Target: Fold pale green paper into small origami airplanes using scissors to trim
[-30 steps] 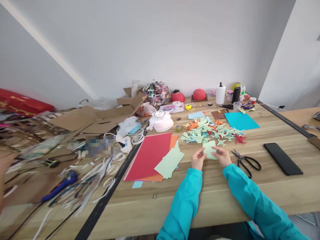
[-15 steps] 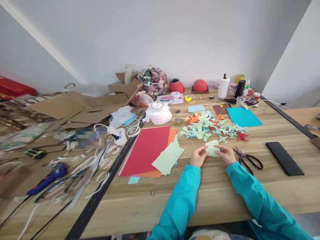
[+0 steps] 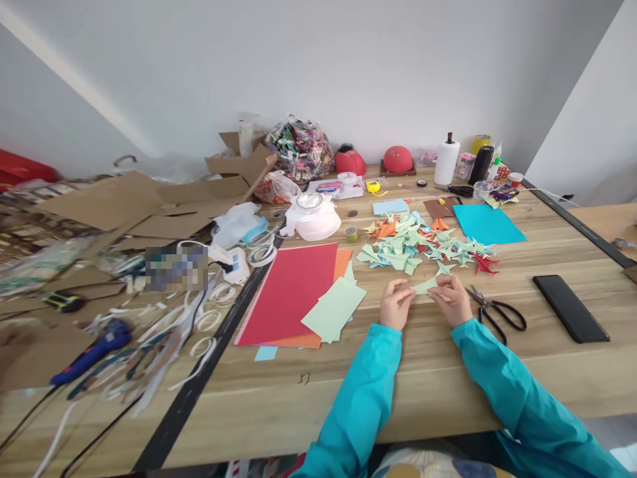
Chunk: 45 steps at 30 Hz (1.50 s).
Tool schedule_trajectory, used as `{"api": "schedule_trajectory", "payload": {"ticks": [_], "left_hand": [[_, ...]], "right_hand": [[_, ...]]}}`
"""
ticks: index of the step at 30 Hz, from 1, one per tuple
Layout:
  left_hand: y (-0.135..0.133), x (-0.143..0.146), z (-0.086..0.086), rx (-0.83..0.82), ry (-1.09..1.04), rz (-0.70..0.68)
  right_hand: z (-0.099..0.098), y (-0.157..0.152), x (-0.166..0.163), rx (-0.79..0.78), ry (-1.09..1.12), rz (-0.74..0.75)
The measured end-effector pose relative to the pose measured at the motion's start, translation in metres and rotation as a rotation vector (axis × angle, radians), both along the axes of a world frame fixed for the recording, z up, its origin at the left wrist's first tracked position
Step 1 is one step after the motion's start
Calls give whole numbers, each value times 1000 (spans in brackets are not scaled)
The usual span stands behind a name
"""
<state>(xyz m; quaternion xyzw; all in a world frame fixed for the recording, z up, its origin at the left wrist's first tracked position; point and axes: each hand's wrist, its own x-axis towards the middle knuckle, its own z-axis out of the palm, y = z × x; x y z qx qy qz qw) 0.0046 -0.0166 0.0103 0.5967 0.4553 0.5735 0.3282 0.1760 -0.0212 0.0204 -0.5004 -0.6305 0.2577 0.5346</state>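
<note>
Between my two hands is a small piece of pale green paper [image 3: 424, 286], bent into a narrower shape and held just above the wooden table [image 3: 358, 405]. My left hand [image 3: 397, 305] pinches its left end. At the right end, my right hand [image 3: 452, 301] grips it between thumb and fingers. Just beyond lies a heap of folded paper pieces [image 3: 405, 244], mostly pale green with some orange, blue and red. Black-handled scissors [image 3: 497, 313] rest beside my right hand. Left of my left hand are pale green sheets [image 3: 336, 309] on top of a red sheet [image 3: 293, 285].
A black phone [image 3: 570, 309] lies to the right, with a bright blue sheet [image 3: 488, 222] behind it. A roll of tape [image 3: 351, 234] stands past the sheets. Cardboard [image 3: 114, 199], cords and a blue glue gun [image 3: 94, 352] clutter the left side.
The green paper was spread flatter and facing me; now it is bent over and looks narrower. Both hands keep hold of it. The view has shifted slightly.
</note>
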Motion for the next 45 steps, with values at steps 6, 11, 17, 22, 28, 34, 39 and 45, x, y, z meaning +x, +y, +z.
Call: {"api": "schedule_trajectory", "payload": {"ticks": [6, 11, 17, 22, 28, 34, 39, 45], "left_hand": [[-2, 4, 4, -387, -253, -72], [-4, 5, 14, -453, -339, -91], [-5, 4, 16, -471, -346, -98], [-5, 3, 16, -433, -367, -139], [-4, 1, 9, -425, -458, -298], [0, 2, 2, -440, -412, -132], [-3, 2, 10, -434, -253, -85], [-6, 6, 11, -433, -159, -168]], "right_hand": [[-3, 1, 0, -271, 247, 81], [-2, 1, -1, -397, 379, 85], [-1, 0, 2, -416, 412, 61], [-6, 2, 2, -460, 470, 71], [-1, 2, -3, -585, 634, 103], [-4, 0, -7, -711, 590, 202], [-1, -2, -3, -735, 488, 282], [1, 0, 1, -599, 368, 302]]}}
